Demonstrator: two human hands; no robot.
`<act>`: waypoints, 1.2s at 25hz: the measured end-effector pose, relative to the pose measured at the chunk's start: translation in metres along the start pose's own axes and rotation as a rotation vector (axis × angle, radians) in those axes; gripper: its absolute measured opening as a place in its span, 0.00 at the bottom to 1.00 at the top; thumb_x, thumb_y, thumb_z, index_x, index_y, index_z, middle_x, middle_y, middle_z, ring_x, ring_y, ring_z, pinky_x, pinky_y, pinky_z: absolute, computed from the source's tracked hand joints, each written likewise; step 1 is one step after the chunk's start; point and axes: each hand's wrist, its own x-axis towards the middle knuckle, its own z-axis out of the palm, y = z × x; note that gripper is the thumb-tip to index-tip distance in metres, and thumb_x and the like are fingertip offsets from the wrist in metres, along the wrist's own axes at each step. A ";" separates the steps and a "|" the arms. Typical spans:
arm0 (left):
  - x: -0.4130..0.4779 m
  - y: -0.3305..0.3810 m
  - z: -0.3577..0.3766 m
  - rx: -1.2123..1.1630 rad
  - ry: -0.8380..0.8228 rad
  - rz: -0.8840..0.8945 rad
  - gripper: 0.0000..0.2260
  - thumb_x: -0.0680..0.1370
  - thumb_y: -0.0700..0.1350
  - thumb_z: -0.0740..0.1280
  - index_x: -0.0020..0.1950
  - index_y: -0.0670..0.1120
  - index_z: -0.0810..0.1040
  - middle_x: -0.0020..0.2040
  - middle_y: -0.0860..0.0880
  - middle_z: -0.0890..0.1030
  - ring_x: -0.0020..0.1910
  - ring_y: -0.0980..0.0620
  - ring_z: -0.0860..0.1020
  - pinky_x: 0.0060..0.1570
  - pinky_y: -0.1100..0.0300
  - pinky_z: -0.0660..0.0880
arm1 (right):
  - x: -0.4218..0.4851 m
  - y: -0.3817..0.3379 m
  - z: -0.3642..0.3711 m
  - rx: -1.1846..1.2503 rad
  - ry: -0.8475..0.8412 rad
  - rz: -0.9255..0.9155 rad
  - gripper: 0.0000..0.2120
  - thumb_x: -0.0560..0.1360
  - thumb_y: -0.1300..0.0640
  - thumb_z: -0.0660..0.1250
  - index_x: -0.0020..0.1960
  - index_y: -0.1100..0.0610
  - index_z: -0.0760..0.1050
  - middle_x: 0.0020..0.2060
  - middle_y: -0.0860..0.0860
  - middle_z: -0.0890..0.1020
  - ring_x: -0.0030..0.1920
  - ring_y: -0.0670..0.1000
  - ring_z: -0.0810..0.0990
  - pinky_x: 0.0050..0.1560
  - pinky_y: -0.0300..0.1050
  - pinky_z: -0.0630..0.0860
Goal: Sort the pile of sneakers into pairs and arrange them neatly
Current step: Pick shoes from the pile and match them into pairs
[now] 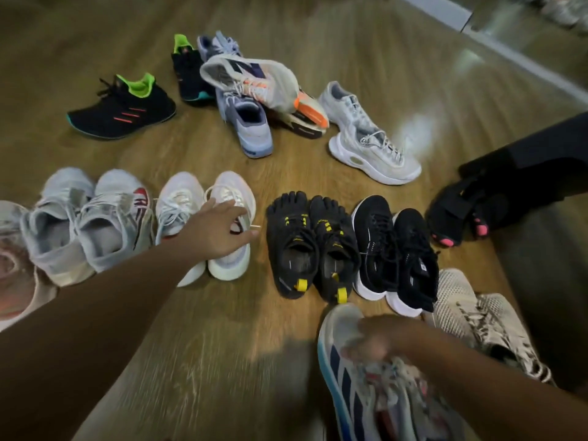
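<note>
A row of paired sneakers stands on the wooden floor: a grey pair point(79, 224), a white pair point(197, 198), a black five-toe pair with yellow tabs point(311, 246) and a black pair with white soles point(394, 249). My left hand point(219, 227) rests over the right shoe of the white pair, fingers loosely bent on its laces. My right hand point(385, 338) grips a white sneaker with navy stripes and a blue sole point(350, 377) near the front. Behind lies a loose pile: two black shoes with green collars point(124, 109), lavender shoes point(248, 122), a beige-and-orange shoe point(264, 81) and white shoes point(372, 148).
A beige mesh pair point(477, 319) sits at the right, next to the striped sneaker. Another person's dark leg and a black shoe with pink point(461, 218) are at the right edge. A pale shoe point(12, 265) shows at the far left. A white baseboard point(496, 43) runs at the back right.
</note>
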 end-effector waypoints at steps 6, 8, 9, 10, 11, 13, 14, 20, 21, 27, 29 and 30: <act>-0.004 0.035 -0.041 0.017 0.092 0.050 0.30 0.76 0.66 0.60 0.73 0.53 0.66 0.78 0.48 0.59 0.77 0.47 0.57 0.73 0.49 0.57 | -0.003 -0.003 -0.125 0.572 0.745 -0.218 0.28 0.77 0.40 0.64 0.72 0.51 0.67 0.55 0.53 0.80 0.48 0.54 0.81 0.45 0.46 0.77; -0.002 0.052 -0.081 0.025 -0.006 0.074 0.31 0.76 0.65 0.60 0.75 0.54 0.62 0.79 0.50 0.55 0.77 0.49 0.56 0.74 0.52 0.56 | -0.006 0.003 -0.157 0.848 0.843 -0.307 0.31 0.75 0.39 0.64 0.75 0.46 0.63 0.57 0.51 0.77 0.52 0.52 0.78 0.56 0.48 0.76; 0.001 0.065 -0.105 0.059 -0.045 0.089 0.32 0.76 0.65 0.60 0.76 0.54 0.60 0.79 0.50 0.54 0.77 0.49 0.55 0.74 0.53 0.55 | -0.010 0.010 -0.173 0.886 0.873 -0.349 0.32 0.76 0.40 0.64 0.76 0.46 0.61 0.62 0.51 0.75 0.58 0.53 0.77 0.62 0.48 0.73; 0.005 0.077 -0.125 0.105 -0.062 0.098 0.34 0.75 0.67 0.60 0.77 0.53 0.59 0.79 0.49 0.54 0.77 0.49 0.55 0.74 0.53 0.54 | -0.017 0.017 -0.185 0.852 0.898 -0.368 0.32 0.76 0.42 0.64 0.77 0.46 0.60 0.68 0.51 0.73 0.65 0.55 0.74 0.66 0.47 0.69; 0.009 0.090 -0.143 0.157 -0.055 0.113 0.38 0.73 0.71 0.58 0.77 0.52 0.58 0.79 0.49 0.54 0.77 0.49 0.55 0.75 0.52 0.54 | -0.027 0.026 -0.194 0.788 0.927 -0.380 0.31 0.77 0.43 0.65 0.77 0.46 0.59 0.71 0.51 0.70 0.68 0.56 0.71 0.66 0.45 0.67; 0.010 0.121 -0.167 0.263 -0.044 0.149 0.44 0.69 0.75 0.55 0.78 0.51 0.58 0.79 0.47 0.56 0.77 0.48 0.56 0.75 0.51 0.55 | -0.045 0.051 -0.203 0.631 0.979 -0.394 0.30 0.77 0.44 0.65 0.76 0.45 0.61 0.72 0.51 0.70 0.67 0.56 0.72 0.62 0.43 0.68; 0.010 0.139 -0.175 0.329 -0.048 0.178 0.43 0.70 0.74 0.55 0.78 0.50 0.57 0.79 0.47 0.56 0.77 0.47 0.57 0.75 0.52 0.56 | -0.052 0.068 -0.205 0.584 0.986 -0.385 0.29 0.77 0.45 0.66 0.75 0.45 0.61 0.71 0.52 0.71 0.64 0.56 0.74 0.58 0.42 0.70; 0.033 0.208 -0.209 0.762 -0.023 0.329 0.35 0.73 0.67 0.56 0.76 0.51 0.60 0.77 0.48 0.60 0.74 0.45 0.62 0.69 0.47 0.65 | -0.054 0.124 -0.221 0.534 0.963 -0.333 0.29 0.75 0.49 0.66 0.75 0.52 0.64 0.68 0.54 0.74 0.63 0.57 0.75 0.49 0.41 0.69; 0.045 0.211 -0.214 0.794 -0.020 0.341 0.33 0.74 0.65 0.58 0.75 0.50 0.61 0.77 0.47 0.62 0.73 0.45 0.64 0.67 0.46 0.67 | -0.049 0.122 -0.225 0.527 0.969 -0.345 0.28 0.76 0.50 0.66 0.74 0.52 0.65 0.68 0.54 0.74 0.63 0.57 0.75 0.49 0.40 0.69; 0.174 0.213 -0.200 0.919 -0.023 0.395 0.27 0.76 0.57 0.62 0.72 0.48 0.65 0.71 0.47 0.69 0.69 0.45 0.68 0.66 0.45 0.65 | 0.038 0.065 -0.283 0.492 0.914 -0.387 0.20 0.77 0.55 0.63 0.68 0.57 0.72 0.64 0.55 0.77 0.64 0.57 0.74 0.56 0.41 0.68; 0.240 0.206 -0.183 0.929 -0.017 0.374 0.25 0.76 0.59 0.61 0.70 0.49 0.66 0.68 0.47 0.71 0.69 0.45 0.67 0.69 0.40 0.57 | 0.088 0.039 -0.320 0.530 0.883 -0.320 0.22 0.78 0.52 0.62 0.69 0.58 0.69 0.64 0.58 0.76 0.64 0.59 0.75 0.60 0.47 0.71; 0.273 0.200 -0.172 0.933 -0.001 0.362 0.24 0.77 0.60 0.61 0.69 0.49 0.67 0.67 0.47 0.72 0.69 0.45 0.67 0.70 0.38 0.54 | 0.111 0.028 -0.336 0.551 0.856 -0.279 0.25 0.78 0.47 0.61 0.72 0.56 0.66 0.67 0.59 0.73 0.66 0.60 0.72 0.64 0.51 0.71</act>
